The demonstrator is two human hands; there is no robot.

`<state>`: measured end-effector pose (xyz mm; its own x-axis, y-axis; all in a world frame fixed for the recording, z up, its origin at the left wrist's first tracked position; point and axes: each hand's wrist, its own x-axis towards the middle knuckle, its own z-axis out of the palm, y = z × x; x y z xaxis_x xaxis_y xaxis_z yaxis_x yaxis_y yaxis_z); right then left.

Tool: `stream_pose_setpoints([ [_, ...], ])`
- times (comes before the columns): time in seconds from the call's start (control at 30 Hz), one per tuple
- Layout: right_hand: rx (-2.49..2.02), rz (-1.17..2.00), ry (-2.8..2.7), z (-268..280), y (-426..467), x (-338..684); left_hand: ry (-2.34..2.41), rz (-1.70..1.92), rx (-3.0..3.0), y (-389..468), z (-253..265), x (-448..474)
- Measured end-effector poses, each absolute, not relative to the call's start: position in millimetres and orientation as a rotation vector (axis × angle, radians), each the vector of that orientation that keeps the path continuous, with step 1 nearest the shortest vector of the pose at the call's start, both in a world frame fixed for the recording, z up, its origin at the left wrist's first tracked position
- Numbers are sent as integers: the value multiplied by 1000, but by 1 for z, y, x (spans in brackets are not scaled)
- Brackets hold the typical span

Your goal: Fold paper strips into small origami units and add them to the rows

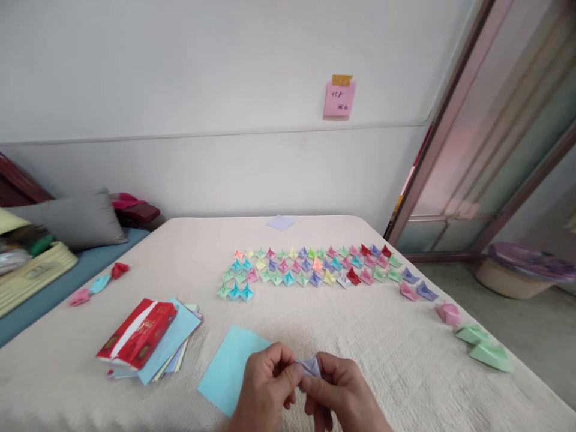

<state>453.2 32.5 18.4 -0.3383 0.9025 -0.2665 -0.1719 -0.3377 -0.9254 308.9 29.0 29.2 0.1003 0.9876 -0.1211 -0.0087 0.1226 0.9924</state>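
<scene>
Between my two hands, above the front of the table, is a small folded piece of lavender paper (pixel 311 366). The thumb and fingers of my left hand (pixel 274 381) pinch its left side. On the other side my right hand (pixel 335 384) grips it the same way, its thumb across the near face. Fingers cover much of the paper, so its full shape is hidden. A light blue paper sheet (pixel 234 366) lies flat beneath and beside my left hand. Farther back stand several rows of small folded paper boats (pixel 288 267) in many colours.
A red packet (pixel 137 333) rests on a stack of coloured paper (pixel 180 333) at left. Small folded papers (pixel 99 283) lie by the left edge, green folded papers (pixel 490 355) by the right. A lavender sheet (pixel 281 222) lies at the far edge of the cloth-covered table (pixel 378 336).
</scene>
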Motion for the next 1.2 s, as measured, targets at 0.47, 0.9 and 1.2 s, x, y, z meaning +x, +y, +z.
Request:
stream_pose_setpoints([
  [0.47,-1201,1590,-928,22,36,457,1380,1337,1806,26,28,311],
  [0.9,-1129,1352,-1056,32,32,459,1226,1249,1151,30,19,310],
  [1.2,-1212,1388,-1278,22,39,457,1045,1034,905,32,22,313],
])
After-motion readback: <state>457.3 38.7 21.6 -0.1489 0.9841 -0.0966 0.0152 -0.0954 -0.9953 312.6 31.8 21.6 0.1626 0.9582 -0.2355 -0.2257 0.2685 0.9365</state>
